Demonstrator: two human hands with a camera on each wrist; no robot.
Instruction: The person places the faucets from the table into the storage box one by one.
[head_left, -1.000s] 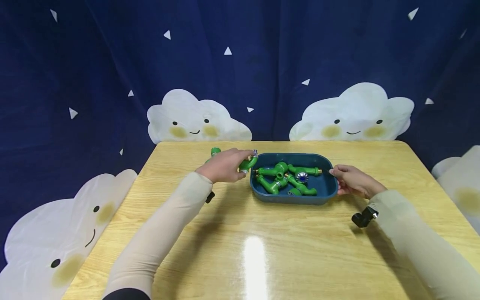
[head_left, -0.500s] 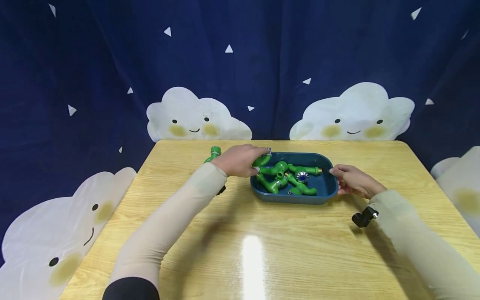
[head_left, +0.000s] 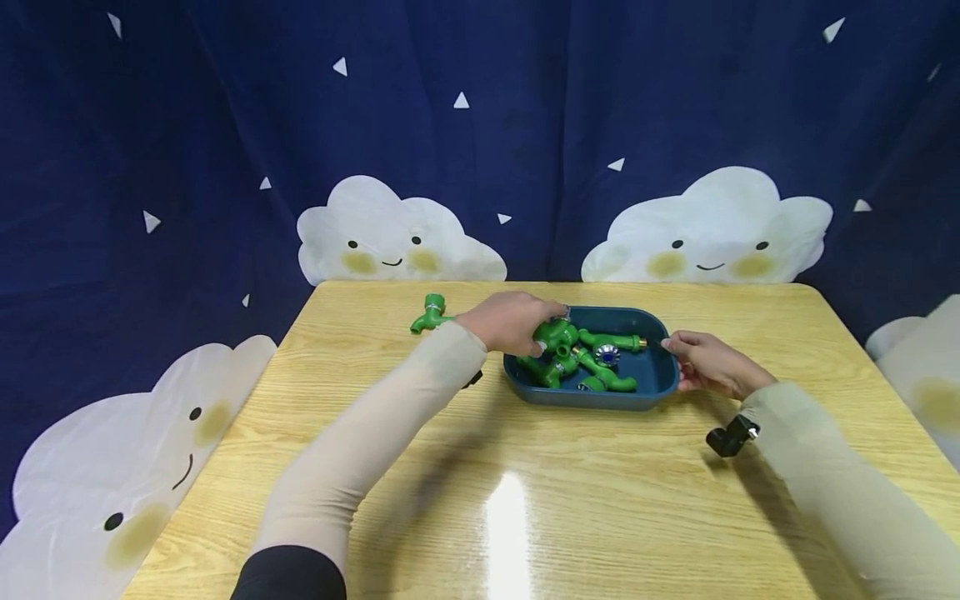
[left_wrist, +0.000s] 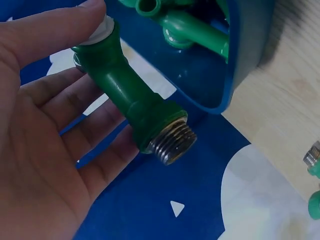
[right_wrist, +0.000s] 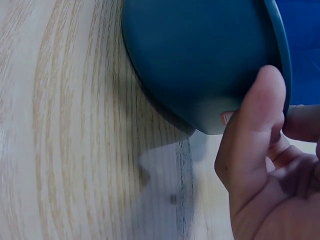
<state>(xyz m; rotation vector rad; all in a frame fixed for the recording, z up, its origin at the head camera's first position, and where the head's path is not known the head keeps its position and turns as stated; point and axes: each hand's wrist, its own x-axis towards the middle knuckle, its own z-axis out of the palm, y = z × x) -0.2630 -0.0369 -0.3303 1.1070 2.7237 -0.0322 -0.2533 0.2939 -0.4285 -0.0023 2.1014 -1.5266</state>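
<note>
My left hand grips a green faucet over the left end of a dark blue bin. In the left wrist view the thumb presses on the faucet's top, the fingers lie behind its body, and its threaded metal end points away from the palm. Several green faucets lie jumbled inside the bin, one with a round chrome and blue handle. At the bin's right end my right hand pinches the rim between thumb and fingers, as the right wrist view also shows.
One more green faucet lies on the wooden table, left of the bin and behind my left forearm. A dark blue curtain with white clouds hangs at the table's far edge.
My left hand has carried its faucet rightward, from beside the bin to over its left end. The faucet left on the table now shows more fully. My right hand keeps its hold on the rim.
</note>
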